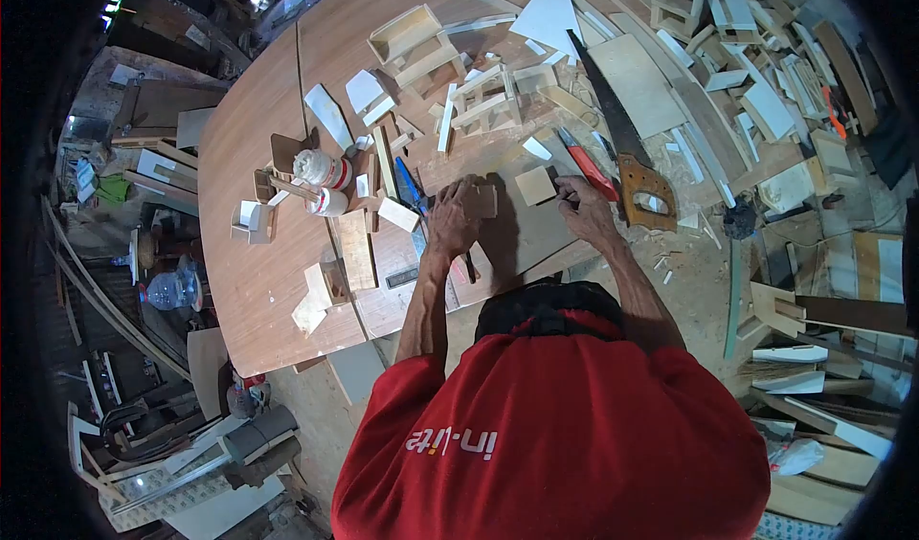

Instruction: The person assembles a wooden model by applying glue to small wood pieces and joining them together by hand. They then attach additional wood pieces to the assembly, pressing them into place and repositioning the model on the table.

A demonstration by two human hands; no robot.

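My left hand (454,216) rests on the worktable, its fingers closed round the left side of a small wooden piece (487,201). To the right lies a square light wood block (535,187). Beside that block's right edge is my right hand (586,210), fingers bent, touching or very near a small dark thing too small to name. A blue-handled tool (410,188) lies left of my left hand. Beyond my right hand are a red-handled tool (588,165) and a handsaw (648,193) with a wooden handle.
Two white jars (328,201) stand at the left of the table (258,291). Small wooden frames (486,100) and offcuts lie at the back. A thin board (636,85) lies behind the saw. Scrap wood (766,109) is heaped at the right.
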